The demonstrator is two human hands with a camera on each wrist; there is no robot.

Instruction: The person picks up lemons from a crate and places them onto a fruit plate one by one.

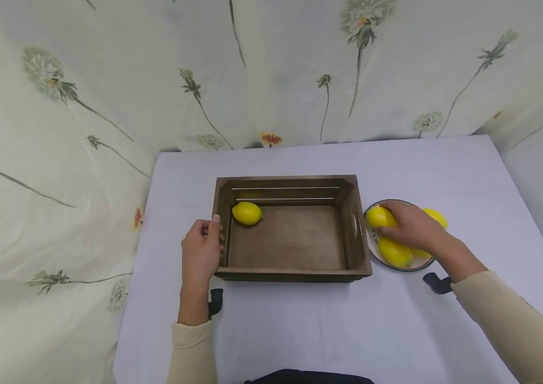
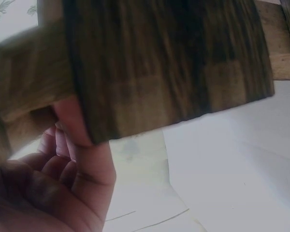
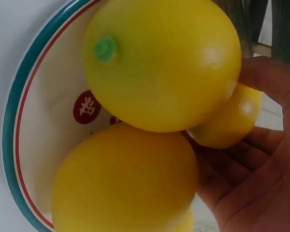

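A brown wooden crate [image 1: 285, 240] with slatted sides stands in the middle of the table, and one lemon [image 1: 246, 213] lies in its back left corner. My left hand [image 1: 202, 250] grips the crate's left end wall; its curled fingers [image 2: 94, 166] show against the wood in the left wrist view. To the right of the crate, a round white plate [image 1: 402, 269] with a teal and red rim bears several lemons [image 1: 395, 253]. Reaching over this plate, my right hand [image 1: 412, 226] holds a lemon [image 3: 227, 121] between thumb and fingers, beside other lemons.
A white cloth [image 1: 271, 320] covers the table. Behind and to the left hangs a pale curtain [image 1: 271, 69] with a dandelion print. Black curved pieces [image 1: 438, 283] sit at both wrists. The plate stands close against the crate's right end.
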